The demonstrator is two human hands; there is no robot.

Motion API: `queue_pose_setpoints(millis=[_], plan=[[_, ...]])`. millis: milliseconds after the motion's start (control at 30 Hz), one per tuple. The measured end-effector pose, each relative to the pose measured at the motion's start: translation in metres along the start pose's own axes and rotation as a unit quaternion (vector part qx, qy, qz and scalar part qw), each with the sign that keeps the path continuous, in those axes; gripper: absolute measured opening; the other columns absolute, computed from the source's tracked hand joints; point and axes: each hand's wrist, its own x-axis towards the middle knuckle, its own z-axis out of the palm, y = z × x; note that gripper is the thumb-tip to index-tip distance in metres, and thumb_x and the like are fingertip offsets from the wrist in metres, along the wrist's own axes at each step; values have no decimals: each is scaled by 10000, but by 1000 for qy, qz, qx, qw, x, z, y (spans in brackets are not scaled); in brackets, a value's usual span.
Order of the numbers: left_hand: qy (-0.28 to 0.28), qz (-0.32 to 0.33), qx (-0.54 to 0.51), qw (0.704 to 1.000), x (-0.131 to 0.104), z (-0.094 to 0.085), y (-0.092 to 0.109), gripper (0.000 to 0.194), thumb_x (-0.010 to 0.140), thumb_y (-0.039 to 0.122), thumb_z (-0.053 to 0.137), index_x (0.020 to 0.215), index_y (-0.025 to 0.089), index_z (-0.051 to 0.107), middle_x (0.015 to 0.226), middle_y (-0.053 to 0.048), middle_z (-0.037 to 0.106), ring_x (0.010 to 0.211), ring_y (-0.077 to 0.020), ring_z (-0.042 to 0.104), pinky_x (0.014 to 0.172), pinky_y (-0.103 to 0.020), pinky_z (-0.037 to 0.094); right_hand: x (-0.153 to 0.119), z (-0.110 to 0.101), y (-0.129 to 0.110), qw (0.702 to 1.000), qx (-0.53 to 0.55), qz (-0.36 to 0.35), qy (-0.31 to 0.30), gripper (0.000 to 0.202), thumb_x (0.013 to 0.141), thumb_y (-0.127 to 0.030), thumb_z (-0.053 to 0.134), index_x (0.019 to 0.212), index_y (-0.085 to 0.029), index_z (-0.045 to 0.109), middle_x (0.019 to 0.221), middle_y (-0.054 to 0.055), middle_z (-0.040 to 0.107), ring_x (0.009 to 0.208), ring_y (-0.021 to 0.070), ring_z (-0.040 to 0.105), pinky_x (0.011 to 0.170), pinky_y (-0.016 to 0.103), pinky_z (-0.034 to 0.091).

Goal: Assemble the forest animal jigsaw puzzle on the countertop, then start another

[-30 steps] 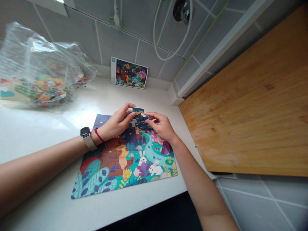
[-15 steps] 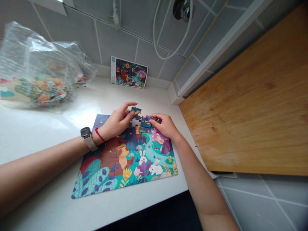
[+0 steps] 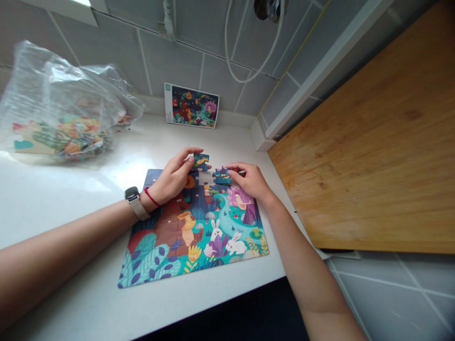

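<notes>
Teal and brown, the puzzle [image 3: 199, 227] looks mostly joined, its gapped far edge unfinished, where the left hand [image 3: 173, 176] pinches one piece [image 3: 200, 162], the right hand [image 3: 253, 181] another piece [image 3: 222, 176].

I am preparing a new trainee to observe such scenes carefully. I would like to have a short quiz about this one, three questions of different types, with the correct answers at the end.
1. True or false: the wristwatch and the red bracelet are both on the left arm.

2. What stands behind the jigsaw puzzle, at the tiled wall?
A) a coffee mug
B) a picture card
C) a pair of scissors

3. What does the left grip hold, and what does the right grip hold?

Key:
1. True.
2. B.
3. The left grip holds a jigsaw piece; the right grip holds another jigsaw piece.
</notes>
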Motion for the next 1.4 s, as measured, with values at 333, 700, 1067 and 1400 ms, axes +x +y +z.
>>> queue_pose_setpoints(millis=[333,700,1067,1400], plan=[[1,-60,-78,995,3,-2,3,393,992,386,546,1328,184,544,942,-75,799,954,-263,797,910,-446,625,2,-8,-1,997,80,6,15,266,866,-440,771,929,-185,817,919,72,818,821,199,728,762,303,559],[8,-62,-75,995,3,-1,3,361,957,333,541,1288,189,540,925,-59,794,924,-252,807,811,-385,639,-7,-12,-8,994,52,33,-91,312,899,-476,735,868,-169,780,648,15,711,582,156,641,563,263,474],[1,-61,-73,995,2,-2,4,355,982,419,558,1244,180,562,877,-68,794,838,-237,792,793,-392,640,0,-4,6,999,-33,-17,21,237,968,-189,621,1120,-214,800,1115,75,805,990,207,734,935,343,553],[-17,2,61,998,1,0,2,566,1035,631,478,927,190,815,1100,-125,820,1110,-296,750,1075,-442,547,-2,-5,0,998,-52,-40,-5,213,922,-263,717,1106,-210,811,1065,77,803,885,201,718,860,334,562]])
